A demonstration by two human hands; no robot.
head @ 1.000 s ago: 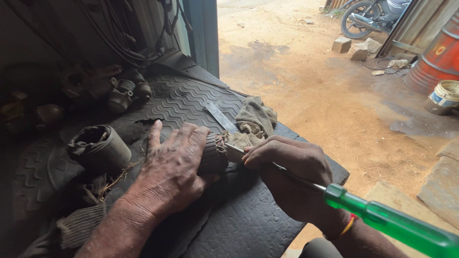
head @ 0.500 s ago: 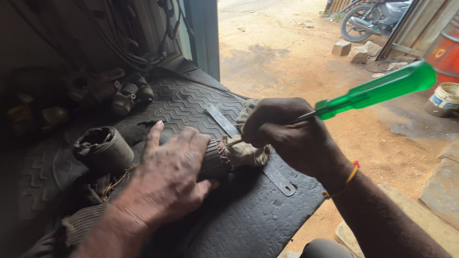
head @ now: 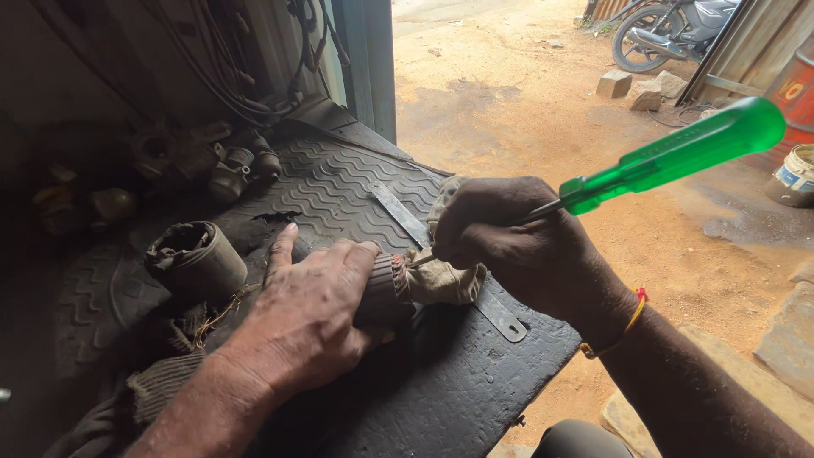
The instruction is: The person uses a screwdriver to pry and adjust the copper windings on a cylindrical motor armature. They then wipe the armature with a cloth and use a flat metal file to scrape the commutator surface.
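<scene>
Ribbed black rubber matting (head: 339, 182) covers the table. Beyond the left hand (head: 309, 309) stands a grimy cylinder (head: 195, 259); that hand presses down, gripping a dark ribbed part (head: 383, 291). Just right, the right hand (head: 509, 246) clenches a green-handled screwdriver (head: 678, 157), tip at the part's rag-wrapped end (head: 441, 280), over a flat metal strip (head: 398, 212).

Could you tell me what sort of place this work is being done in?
Probably a small roadside repair workshop, open to a dirt yard. A worn rubber mat serves as the bench, greasy metal parts lie on it, cables hang behind, and a motorcycle stands outside.
</scene>
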